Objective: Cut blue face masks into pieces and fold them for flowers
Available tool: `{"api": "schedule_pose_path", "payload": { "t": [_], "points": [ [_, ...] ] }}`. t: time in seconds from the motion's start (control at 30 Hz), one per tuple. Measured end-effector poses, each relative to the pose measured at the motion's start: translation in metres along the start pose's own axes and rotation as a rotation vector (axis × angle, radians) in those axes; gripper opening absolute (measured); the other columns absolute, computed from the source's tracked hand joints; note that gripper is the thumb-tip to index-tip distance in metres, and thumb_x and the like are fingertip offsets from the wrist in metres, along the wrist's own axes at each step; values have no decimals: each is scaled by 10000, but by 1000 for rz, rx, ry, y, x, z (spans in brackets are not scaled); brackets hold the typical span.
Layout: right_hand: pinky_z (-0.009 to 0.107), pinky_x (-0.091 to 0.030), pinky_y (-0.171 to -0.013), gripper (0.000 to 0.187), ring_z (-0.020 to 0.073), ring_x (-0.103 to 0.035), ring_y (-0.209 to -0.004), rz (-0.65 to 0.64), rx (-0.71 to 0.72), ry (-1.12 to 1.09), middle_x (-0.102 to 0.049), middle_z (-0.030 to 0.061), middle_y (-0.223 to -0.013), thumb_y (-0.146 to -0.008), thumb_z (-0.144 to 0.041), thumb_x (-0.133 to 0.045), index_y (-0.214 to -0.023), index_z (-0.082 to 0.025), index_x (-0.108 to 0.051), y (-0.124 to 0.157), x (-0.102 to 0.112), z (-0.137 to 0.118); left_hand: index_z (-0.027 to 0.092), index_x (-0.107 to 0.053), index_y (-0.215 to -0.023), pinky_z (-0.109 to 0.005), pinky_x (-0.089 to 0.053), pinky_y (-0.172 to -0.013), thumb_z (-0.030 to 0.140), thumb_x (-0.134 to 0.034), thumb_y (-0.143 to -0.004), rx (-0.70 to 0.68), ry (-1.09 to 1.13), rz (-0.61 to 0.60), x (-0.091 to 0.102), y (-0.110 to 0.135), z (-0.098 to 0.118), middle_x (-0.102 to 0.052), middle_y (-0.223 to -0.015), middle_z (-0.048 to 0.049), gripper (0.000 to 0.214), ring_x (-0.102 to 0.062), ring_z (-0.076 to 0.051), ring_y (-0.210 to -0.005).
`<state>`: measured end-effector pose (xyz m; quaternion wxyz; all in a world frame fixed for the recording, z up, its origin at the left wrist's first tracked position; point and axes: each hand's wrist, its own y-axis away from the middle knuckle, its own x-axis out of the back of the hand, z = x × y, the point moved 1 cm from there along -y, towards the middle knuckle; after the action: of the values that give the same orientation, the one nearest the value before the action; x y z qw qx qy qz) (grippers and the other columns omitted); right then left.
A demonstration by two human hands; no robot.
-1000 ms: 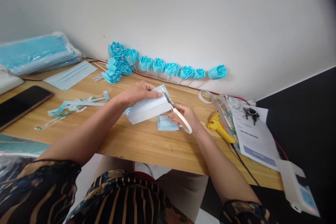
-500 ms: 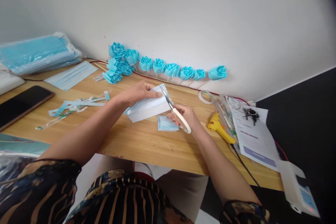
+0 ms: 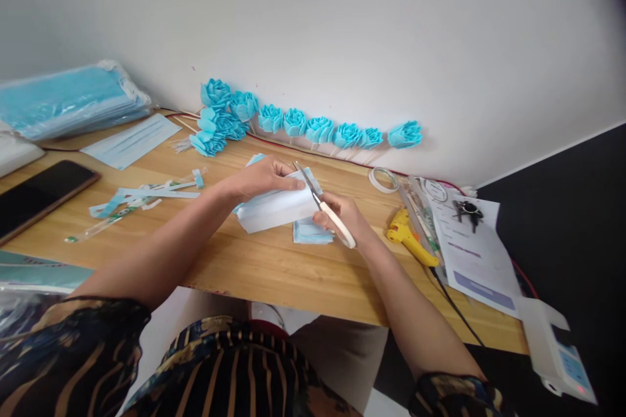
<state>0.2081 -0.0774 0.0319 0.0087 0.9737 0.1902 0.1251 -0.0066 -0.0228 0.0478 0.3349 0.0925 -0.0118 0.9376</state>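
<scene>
In the head view, my left hand [image 3: 267, 179] pinches a light blue and white face mask sheet [image 3: 274, 210], opened out and without loops in sight, thumb on top. My right hand [image 3: 342, 212] grips white-handled scissors [image 3: 336, 223]. Their blades lie across the right end of the sheet, close to my left thumb. Whether the blades are parted is hard to make out. Under my right hand, a small stack of cut light blue pieces [image 3: 312, 232] rests on the wooden table [image 3: 274, 270], partly hidden by the sheet and hand.
Blue handmade flowers [image 3: 320, 130] on sticks lean along the wall. Left are a bag of masks [image 3: 63, 98], a flat mask sheet [image 3: 132, 141], cut strips [image 3: 147, 194] and a phone [image 3: 46, 199]. Right are tape [image 3: 383, 180], a yellow glue gun [image 3: 412, 239], keys [image 3: 468, 212] and a power strip [image 3: 557, 352].
The scissor blades have swung slightly leftward over the sheet. The sheet has shifted and tilted a little, with more of its blue layer showing behind my left hand.
</scene>
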Motion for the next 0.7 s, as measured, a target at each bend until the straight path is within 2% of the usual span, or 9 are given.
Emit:
{"api": "schedule_pose_path", "payload": {
  "t": [0.23, 0.5, 0.7],
  "points": [
    [237, -305, -447, 493, 84, -399, -495, 10, -10, 36, -486, -54, -577, -611, -600, -846, -809, -185, -667, 2, -1, 1, 110, -737, -712, -199, -332, -465, 498, -797, -706, -6, 0, -16, -1, 0, 2, -605, -617, -5, 393, -472, -94, -536],
    [238, -275, -431, 477, 79, -388, -474, 13, -33, 23, -473, -61, -558, -600, -564, -873, -795, -176, -675, 0, 1, 10, 114, -734, -704, -205, -336, -467, 501, -784, -719, -33, -20, -12, 0, 0, 1, -613, -624, -9, 391, -488, -98, -525],
    [222, -253, -399, 432, 69, -385, -430, 4, -31, 28, -457, -72, -502, -634, -524, -874, -695, -193, -603, 1, 2, 12, 120, -749, -705, -211, -322, -461, 490, -784, -718, -43, -12, -10, -1, 0, 1, -618, -619, -13, 372, -489, -102, -516]
  ]
}}
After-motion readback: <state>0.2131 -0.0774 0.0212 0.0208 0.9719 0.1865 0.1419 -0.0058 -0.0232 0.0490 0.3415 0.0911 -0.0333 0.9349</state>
